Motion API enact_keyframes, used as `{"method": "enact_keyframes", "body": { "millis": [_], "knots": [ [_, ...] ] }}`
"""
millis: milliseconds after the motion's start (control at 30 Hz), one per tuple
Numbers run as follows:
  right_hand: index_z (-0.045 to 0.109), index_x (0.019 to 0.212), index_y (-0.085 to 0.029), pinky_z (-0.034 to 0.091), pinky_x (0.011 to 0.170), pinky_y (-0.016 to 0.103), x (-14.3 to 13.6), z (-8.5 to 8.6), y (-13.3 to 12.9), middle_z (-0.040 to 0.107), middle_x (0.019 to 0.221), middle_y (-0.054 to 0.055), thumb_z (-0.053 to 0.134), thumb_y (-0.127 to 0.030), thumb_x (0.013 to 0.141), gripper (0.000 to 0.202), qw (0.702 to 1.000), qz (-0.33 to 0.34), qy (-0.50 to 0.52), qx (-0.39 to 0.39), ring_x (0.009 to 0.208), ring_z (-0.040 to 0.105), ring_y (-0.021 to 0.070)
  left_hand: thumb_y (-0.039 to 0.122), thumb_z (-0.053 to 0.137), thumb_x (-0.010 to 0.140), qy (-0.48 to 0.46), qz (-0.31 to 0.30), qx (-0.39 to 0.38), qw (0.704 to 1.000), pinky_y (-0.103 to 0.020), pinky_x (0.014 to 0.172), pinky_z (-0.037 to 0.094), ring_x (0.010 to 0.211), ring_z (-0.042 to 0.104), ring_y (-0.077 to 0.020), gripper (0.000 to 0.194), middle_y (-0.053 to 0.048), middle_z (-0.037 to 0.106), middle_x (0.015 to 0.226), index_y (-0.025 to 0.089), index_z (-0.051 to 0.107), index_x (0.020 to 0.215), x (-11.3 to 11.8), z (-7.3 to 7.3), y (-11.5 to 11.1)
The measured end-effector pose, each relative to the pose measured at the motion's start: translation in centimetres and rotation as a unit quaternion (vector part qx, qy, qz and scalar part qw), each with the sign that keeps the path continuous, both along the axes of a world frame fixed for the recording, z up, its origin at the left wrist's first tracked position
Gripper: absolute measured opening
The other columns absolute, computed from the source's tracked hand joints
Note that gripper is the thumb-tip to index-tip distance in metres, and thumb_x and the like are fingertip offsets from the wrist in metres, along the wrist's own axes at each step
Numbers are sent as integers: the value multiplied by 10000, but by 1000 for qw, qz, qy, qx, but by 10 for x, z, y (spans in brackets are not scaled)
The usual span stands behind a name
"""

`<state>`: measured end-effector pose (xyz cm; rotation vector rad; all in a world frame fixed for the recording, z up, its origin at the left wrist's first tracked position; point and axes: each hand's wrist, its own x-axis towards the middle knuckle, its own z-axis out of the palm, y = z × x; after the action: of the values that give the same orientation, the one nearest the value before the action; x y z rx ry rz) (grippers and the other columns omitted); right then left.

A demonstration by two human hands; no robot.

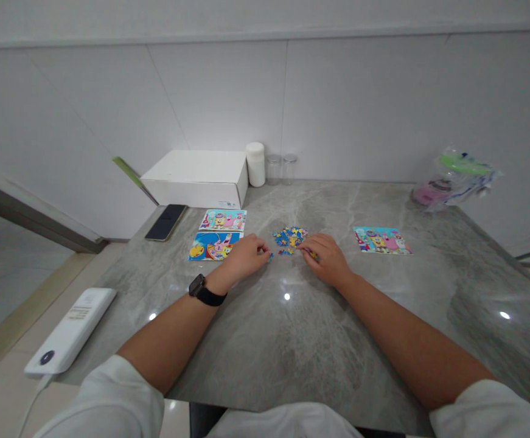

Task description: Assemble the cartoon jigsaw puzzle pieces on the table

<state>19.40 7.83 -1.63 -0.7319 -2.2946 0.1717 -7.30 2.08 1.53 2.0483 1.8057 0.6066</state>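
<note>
A small heap of blue and yellow puzzle pieces (pixel 291 236) lies on the grey marbled table (pixel 287 347). Just left of the heap is my left hand (pixel 247 255), fingers curled together, with a small bluish piece at the fingertips. My right hand (pixel 326 258) is at the heap's right edge, its fingers closed around yellowish pieces. Two cartoon pictures, an upper one (pixel 223 219) and a lower blue one (pixel 214 246), lie left of the heap; my left hand covers a corner of the lower one. A third cartoon picture (pixel 382 240) lies to the right.
Behind the pictures stands a white box (pixel 196 176), beside a white bottle (pixel 256 165) and two clear jars (pixel 281 169). A phone (pixel 166 222) lies at left, a white power bank (pixel 72 330) nearer. A plastic bag (pixel 454 179) sits at the back right.
</note>
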Motion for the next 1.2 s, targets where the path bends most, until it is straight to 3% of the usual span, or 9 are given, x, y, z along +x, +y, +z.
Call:
{"method": "enact_keyframes", "body": {
  "millis": [133,267,433,600,933,1067,1200],
  "knots": [
    [739,1019,-247,501,954,428,1,1,0,774,997,69,571,-249,1010,168,1000,3,-3,0,971,688,247,274,640,852,102,-16,-10,995,-341,708,465,764,644,-228,154,-87,690,844,201,757,784,2,-5,-7],
    [744,1020,-246,493,943,431,2,0,2,775,991,66,580,-250,1005,165,1000,-5,-10,-1,964,685,251,261,626,854,161,-13,-4,987,-390,773,477,829,674,-274,151,-118,693,878,191,745,792,5,-3,-12],
    [752,1010,-250,496,928,433,4,-4,5,773,984,65,579,-237,992,174,999,-33,0,-11,950,687,256,282,642,875,185,-1,11,983,-445,871,483,920,685,-321,150,-143,696,926,183,753,857,3,6,-17],
    [749,1081,-232,514,948,449,5,-5,8,745,1050,102,579,-254,978,200,997,-70,5,-25,1017,664,287,302,747,826,179,-73,-27,981,-394,852,503,1000,696,-316,232,-125,733,1064,217,767,1041,-11,16,-13],
    [671,1235,-171,490,1069,478,8,-13,16,695,1203,147,548,-289,993,296,986,-151,6,-75,1160,615,305,278,733,863,196,-107,-59,973,-387,911,531,1024,712,-276,192,-83,756,1092,219,779,1040,-8,12,-9],
    [653,1294,-151,474,1110,488,17,-6,22,672,1267,175,509,-254,993,349,982,-175,-15,-76,1227,597,314,281,719,892,166,-105,-12,980,-405,971,541,1071,697,-276,240,-96,731,1131,215,748,1121,-6,13,-9],
    [583,1435,-145,451,1149,517,19,-5,19,617,1393,204,554,-358,1004,481,980,-155,-93,-78,1317,557,338,323,626,972,94,-113,99,984,-446,1096,517,1237,632,-282,376,-132,655,1319,200,638,1328,9,7,-3]
  ]
}}
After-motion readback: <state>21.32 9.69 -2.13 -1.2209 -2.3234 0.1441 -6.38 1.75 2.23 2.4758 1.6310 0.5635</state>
